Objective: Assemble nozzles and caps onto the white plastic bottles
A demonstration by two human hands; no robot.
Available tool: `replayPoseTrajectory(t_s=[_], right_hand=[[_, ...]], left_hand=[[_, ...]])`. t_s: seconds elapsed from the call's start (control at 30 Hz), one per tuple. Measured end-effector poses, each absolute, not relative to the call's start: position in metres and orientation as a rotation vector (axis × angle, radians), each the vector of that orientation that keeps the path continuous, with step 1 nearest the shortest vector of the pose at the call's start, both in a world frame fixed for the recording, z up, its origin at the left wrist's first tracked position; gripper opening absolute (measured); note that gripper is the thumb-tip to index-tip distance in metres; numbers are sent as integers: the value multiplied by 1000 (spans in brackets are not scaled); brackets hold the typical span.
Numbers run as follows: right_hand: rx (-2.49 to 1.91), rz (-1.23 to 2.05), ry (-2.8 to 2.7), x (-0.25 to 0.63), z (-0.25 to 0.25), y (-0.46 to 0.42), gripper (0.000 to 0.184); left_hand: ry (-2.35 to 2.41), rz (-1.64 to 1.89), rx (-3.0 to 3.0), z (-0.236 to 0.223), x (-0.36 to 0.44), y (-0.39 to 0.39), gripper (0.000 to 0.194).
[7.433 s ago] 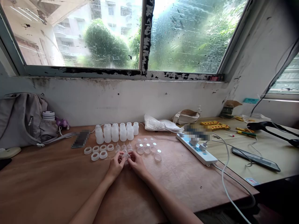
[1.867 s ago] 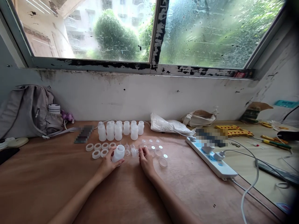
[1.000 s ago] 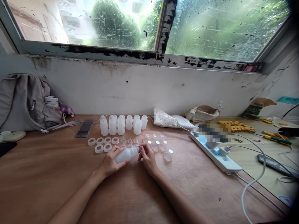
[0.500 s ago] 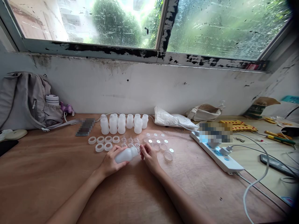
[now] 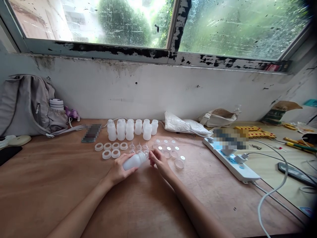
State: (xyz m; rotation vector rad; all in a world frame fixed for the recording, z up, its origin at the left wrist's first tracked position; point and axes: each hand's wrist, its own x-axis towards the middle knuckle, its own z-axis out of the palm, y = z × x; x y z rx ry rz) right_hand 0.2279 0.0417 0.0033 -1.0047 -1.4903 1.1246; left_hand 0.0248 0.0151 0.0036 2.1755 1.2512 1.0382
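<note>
My left hand is wrapped round a frosted baby bottle, which lies tilted with its neck to the right. Close to the bottle's mouth, my right hand has its fingers pinched together; whatever may be between them is hidden. Clear bottle nipples stand just behind the bottle, partly covered by it. Several white collar rings sit left of the nipples. To the right of them are transparent caps and small white discs. Several more frosted bottles stand upright at the back.
A grey backpack and a blurred phone-like object are at the left. White plastic packaging lies against the wall beside a beige bag. A power strip with plugged-in cables occupies the right side.
The view has shifted slightly, so everything sits a little higher and further right. Both hands keep nearly the same pose round the bottle and its mouth.
</note>
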Motion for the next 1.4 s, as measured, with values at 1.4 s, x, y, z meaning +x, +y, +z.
replayPoseTrajectory(t_s=[1.4], right_hand=[[-853,1517,-1395,220,13,29,46]], left_hand=[[1306,1081,2186,-2,33,11,50]])
